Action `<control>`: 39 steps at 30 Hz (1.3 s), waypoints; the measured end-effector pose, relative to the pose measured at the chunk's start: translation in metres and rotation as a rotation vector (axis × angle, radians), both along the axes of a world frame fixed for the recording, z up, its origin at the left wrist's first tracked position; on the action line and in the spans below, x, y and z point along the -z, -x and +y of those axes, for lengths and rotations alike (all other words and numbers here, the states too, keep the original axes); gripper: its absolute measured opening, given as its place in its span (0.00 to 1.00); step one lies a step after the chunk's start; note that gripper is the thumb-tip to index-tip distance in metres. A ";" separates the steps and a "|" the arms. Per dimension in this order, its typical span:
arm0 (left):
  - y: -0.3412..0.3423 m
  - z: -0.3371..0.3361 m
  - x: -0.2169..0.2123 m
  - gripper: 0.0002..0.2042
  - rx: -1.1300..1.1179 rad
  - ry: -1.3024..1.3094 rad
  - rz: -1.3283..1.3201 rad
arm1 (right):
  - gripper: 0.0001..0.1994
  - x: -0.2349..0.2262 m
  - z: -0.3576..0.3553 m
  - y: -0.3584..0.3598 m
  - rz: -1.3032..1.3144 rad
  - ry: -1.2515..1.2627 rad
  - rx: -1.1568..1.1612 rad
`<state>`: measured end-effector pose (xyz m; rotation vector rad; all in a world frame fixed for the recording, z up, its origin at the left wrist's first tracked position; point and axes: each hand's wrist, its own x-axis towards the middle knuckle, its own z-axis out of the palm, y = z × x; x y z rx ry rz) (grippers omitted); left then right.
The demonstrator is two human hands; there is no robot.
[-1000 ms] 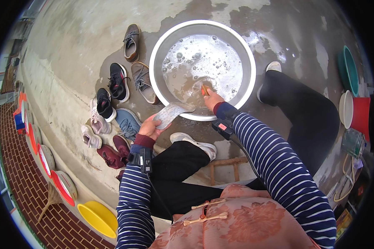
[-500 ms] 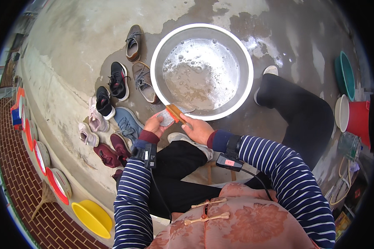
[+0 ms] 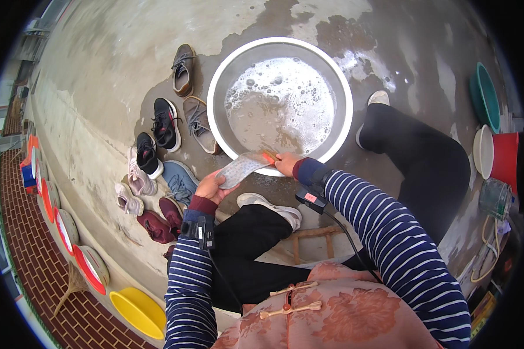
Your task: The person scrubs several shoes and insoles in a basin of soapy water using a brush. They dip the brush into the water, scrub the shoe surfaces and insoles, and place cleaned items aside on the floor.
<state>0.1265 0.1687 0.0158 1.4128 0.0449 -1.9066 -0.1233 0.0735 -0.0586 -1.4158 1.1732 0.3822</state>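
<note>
In my left hand [image 3: 212, 187], the fingers are closed on the near end of a long, flat, light-grey dotted insole [image 3: 241, 168]. Its far end reaches over the near rim of a large metal basin [image 3: 213, 110], which holds murky, sudsy water [image 3: 262, 119]. My right hand [image 3: 287, 164] grips a wooden scrubbing brush [image 3: 267, 155] with orange bristles. The bristles meet the insole's far end. My fingers hide much of the brush handle.
Left of the basin stand several shoes: grey ones [image 3: 183, 72], black ones [image 3: 166, 125], a blue one [image 3: 180, 181], pale pink ones [image 3: 141, 171] and maroon ones [image 3: 155, 225]. A yellow basin [image 3: 138, 313] lies lower left. A green basin [image 3: 484, 98] and a red bucket [image 3: 505, 160] stand at right.
The insole has swung out lengthwise over the basin's rim, more of it showing. My left hand has moved left and nearer me; my right hand has moved right and slightly farther away with the brush.
</note>
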 end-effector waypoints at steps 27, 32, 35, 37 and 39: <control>0.025 0.003 0.016 0.23 -0.340 0.119 0.247 | 0.26 -0.087 0.079 -0.038 -0.435 0.387 0.185; 0.024 0.001 0.020 0.23 -0.483 0.079 0.155 | 0.26 -0.099 0.085 -0.040 -0.431 0.365 0.137; 0.027 0.003 0.023 0.24 -0.465 0.159 0.255 | 0.26 -0.108 0.081 -0.040 -0.336 0.463 0.258; 0.027 0.005 0.024 0.25 -0.400 0.197 0.337 | 0.26 -0.113 0.084 -0.038 -0.348 0.463 0.254; 0.025 0.007 0.025 0.25 -0.418 0.134 0.251 | 0.26 -0.115 0.090 -0.035 -0.373 0.288 0.084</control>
